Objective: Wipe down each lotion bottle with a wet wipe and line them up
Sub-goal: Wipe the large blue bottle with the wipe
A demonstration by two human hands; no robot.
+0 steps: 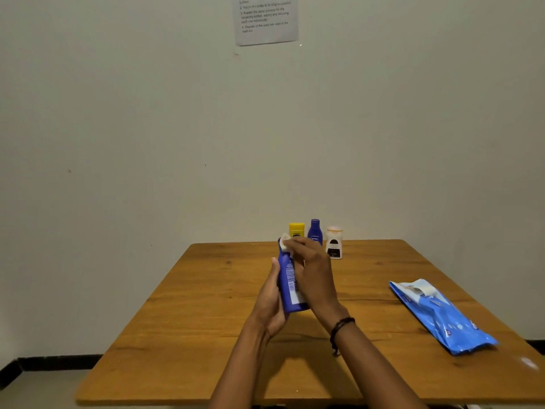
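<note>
My left hand (269, 302) grips a tall blue lotion bottle (289, 283) from the left, holding it upright above the middle of the wooden table (206, 320). My right hand (314, 273) presses a white wet wipe (285, 242) against the bottle's top. Three more bottles stand in a row at the table's far edge: a yellow-capped one (296, 230), a small blue one (315, 231), and a white one with a dark label (334, 242). The yellow bottle's lower part is hidden behind my right hand.
A blue wet-wipe pack (442, 315) lies on the right side of the table, its flap open. A plain wall stands right behind the table, with a printed paper sheet (265, 20) taped high on it. Floor shows at the lower left.
</note>
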